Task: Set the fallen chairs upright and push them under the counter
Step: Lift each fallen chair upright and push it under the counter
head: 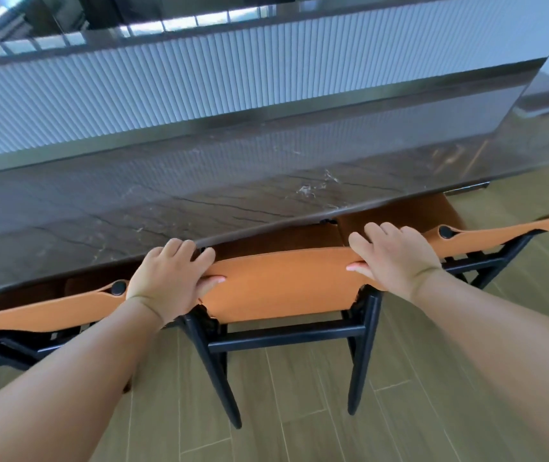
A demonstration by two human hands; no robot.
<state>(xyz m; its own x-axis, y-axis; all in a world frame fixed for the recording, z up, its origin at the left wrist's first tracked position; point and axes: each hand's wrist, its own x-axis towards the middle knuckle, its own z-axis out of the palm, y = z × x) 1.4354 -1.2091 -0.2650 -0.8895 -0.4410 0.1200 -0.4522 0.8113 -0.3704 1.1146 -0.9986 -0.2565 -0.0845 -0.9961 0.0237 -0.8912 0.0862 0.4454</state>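
While the chair stands upright with its seat tucked under the counter, fingers could get nipped against that stone edge if it's shoved further, as left hand and right hand clasp the backrest top between them.

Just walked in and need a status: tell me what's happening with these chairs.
A person grips the orange backrest of the middle chair with both hands, left hand and right hand, one at each end. The chair stands upright, its seat under the dark counter. A chair on either side is tucked in too.
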